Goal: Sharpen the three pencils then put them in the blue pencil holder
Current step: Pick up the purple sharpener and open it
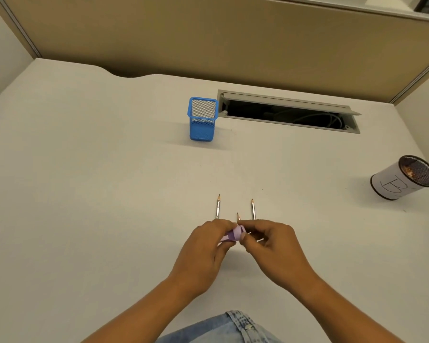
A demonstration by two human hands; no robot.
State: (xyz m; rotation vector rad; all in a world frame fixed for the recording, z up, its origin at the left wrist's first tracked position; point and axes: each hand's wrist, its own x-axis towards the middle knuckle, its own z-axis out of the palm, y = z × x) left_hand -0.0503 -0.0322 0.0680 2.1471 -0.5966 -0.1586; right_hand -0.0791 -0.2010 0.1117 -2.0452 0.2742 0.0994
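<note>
Your desk [84, 194] carries everything, with the blue pencil holder [202, 119] standing upright and empty well beyond your hands, and a paper-wrapped mesh cup [404, 178] off to the right. Your left hand [203, 246] has its fingers curled round the purple sharpener [233, 235]; your right hand [270, 246] pinches the middle pencil [238, 216] close to it. The left pencil [218, 206] and right pencil [253, 209] lie flat on the desk, tips pointing away and seemingly sharp. Pencils are light, stiff and thin, with brittle points, so grip the shaft, never the tip, and lower them gently.
</note>
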